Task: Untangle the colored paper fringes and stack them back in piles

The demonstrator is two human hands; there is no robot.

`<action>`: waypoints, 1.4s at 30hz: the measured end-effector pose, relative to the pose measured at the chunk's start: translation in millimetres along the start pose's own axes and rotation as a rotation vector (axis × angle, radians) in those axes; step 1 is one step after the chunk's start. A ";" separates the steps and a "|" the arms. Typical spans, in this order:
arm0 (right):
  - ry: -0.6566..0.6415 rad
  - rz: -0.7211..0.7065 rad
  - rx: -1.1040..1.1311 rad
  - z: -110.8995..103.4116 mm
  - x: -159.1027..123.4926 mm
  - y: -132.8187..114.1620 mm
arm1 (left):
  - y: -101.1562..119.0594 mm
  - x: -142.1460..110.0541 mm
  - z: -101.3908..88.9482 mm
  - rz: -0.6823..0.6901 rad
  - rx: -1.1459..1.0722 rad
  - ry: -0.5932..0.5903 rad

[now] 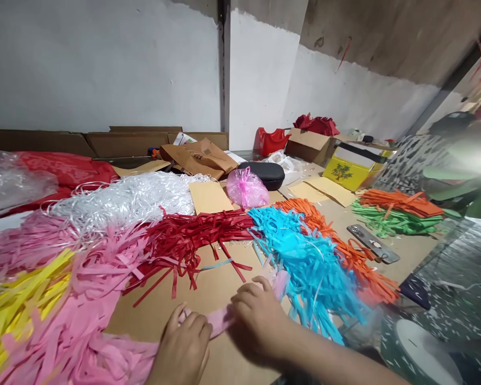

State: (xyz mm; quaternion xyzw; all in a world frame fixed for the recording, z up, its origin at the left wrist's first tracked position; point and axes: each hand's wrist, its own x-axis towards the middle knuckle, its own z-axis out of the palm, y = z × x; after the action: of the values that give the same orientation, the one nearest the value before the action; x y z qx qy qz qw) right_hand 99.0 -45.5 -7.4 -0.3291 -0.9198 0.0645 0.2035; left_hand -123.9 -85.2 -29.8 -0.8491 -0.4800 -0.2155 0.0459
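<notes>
Nearest, the left hand (186,342) has its fingers curled round one end of a flat, pale pink, cloth-like strip (221,322); the right hand (258,313) grips it farther along, so the strip stretches between the two, above a brown cardboard sheet (144,313); the parts inside the fingers are hidden. Left of the hands lies a heap of pink strips (100,305), cut off by the lower edge; right of them, a pile of bright blue strips (308,256); beyond, a bundle of dark red strips (200,230).

Farther back sits a knotted, translucent pink plastic bag (246,190), its contents hard to make out; behind it, a black oblong case (266,174) is closed; at the far left, a clear plastic bag (12,182) runs out of view. Near the wall, an open brown cardboard box (310,145) holds crumpled dark red material (318,125); beside it stands a yellow box with a tree picture (347,168), its inside unclear; the far right is blurred by glare.
</notes>
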 end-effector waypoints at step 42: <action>0.036 -0.070 -0.091 -5.6 20.2 13.4 | -17.4 9.3 -0.4 0.066 0.108 0.098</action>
State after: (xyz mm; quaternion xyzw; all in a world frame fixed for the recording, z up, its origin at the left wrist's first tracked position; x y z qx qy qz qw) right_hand 95.0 -22.4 1.1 -0.3067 -0.9290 0.0094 0.2069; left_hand -134.5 -68.7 -27.9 -0.8492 -0.4600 -0.2290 0.1222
